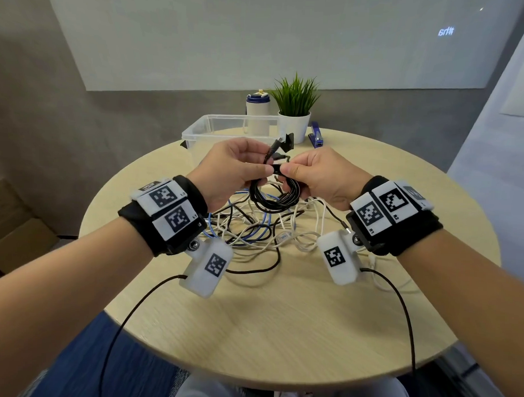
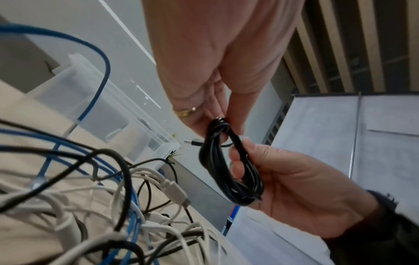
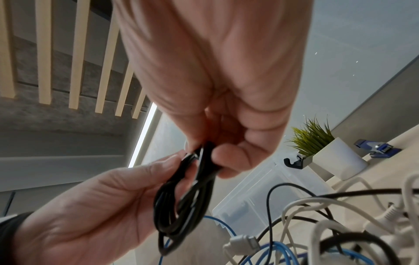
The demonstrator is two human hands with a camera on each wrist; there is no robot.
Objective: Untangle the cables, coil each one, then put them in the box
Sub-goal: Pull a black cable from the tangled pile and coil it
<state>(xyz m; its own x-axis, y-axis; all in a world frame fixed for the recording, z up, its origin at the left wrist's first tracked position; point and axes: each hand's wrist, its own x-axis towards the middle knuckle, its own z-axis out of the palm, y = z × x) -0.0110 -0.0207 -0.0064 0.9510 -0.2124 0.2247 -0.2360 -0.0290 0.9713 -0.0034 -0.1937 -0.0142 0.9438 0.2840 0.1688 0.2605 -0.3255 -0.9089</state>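
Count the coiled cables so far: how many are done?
1: the black cable coil, held above the table by the left hand and right hand. The clear box's inside is partly hidden.

Cable pile (image 1: 262, 228) mid-table (image 1: 280, 317); box (image 1: 203, 131) behind it, bottle (image 1: 257, 115), plant (image 1: 295, 110), stapler (image 1: 315, 136) to its right.

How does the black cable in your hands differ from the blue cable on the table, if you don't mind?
The black cable is wound into a tight coil; the blue cable sprawls in loose loops. The black one is held up by both hands; the blue one lies tangled among white cables. Neither is in the box.
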